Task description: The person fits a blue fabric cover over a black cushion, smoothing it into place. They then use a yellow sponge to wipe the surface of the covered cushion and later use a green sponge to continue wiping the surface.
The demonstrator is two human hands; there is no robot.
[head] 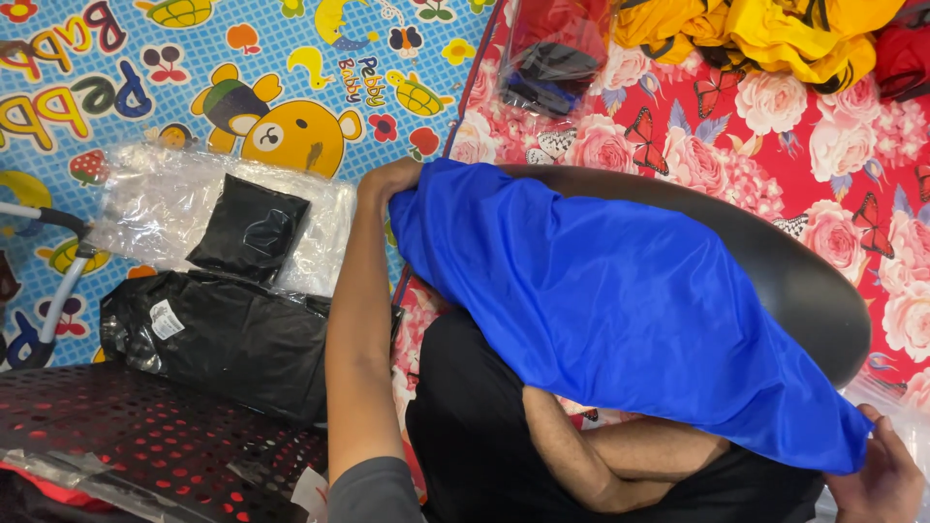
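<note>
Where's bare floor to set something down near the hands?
Free: cartoon play mat above the clear bags; floral sheet between yellow cloth and black curved board. Crowded: black packages beside left hand; blue fabric covers the middle, right hand at its corner.

1. The left arm extended straight from the lower centre of the frame towards the upper centre, elbow nearly locked, grey sleeve at its base.
2. The left hand (389, 179) was closed in a fist-like grip, knuckles uppermost.
3. The right hand (886, 475) lay at the lower right corner, fingers curled, thumb side up.
4. The right forearm was mostly hidden.
</note>
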